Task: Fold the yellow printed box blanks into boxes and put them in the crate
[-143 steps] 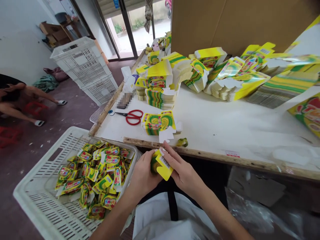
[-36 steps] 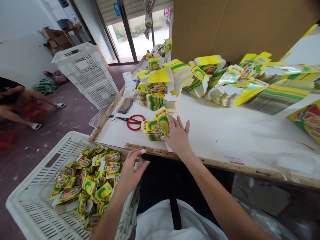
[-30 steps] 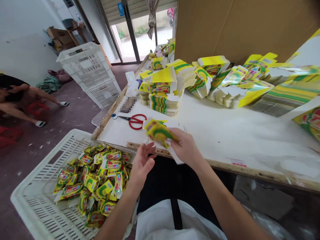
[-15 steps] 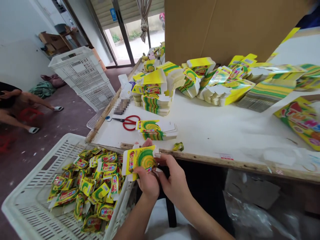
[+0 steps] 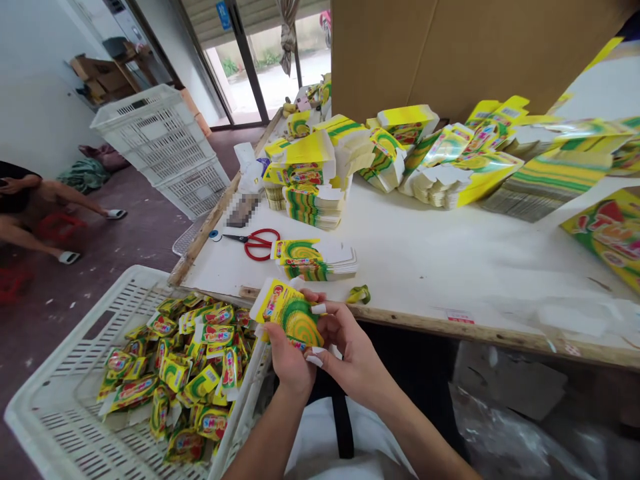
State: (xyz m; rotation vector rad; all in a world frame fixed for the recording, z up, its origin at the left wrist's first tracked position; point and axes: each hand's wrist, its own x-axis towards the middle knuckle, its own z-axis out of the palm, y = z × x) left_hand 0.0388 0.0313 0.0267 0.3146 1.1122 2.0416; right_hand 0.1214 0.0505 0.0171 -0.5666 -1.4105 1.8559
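Over the table's near edge, my left hand [image 5: 293,360] grips a small yellow and green printed carton [image 5: 290,315], thumb on its front and fingers behind it. White flaps stand out at the carton's upper left end. My right hand [image 5: 347,347] is closed at the carton's right end, fingertips and thumb pinching that edge. Just beyond lies a stack of flat cartons [image 5: 315,260] in the same print. Red-handled scissors [image 5: 260,244] rest left of that stack. A twisted green-yellow strip [image 5: 359,294] lies near the table edge.
At my left, a white plastic crate [image 5: 65,387] holds many filled packets [image 5: 193,380]. More carton stacks [image 5: 313,203] line the table [image 5: 415,260], before a large cardboard box [image 5: 450,53]. Stacked crates [image 5: 160,147] stand on the floor; a person sits at far left.
The carton has tilted, its right end dropping and turning toward me. My right fingers have shifted along its right edge. The view has moved slightly.
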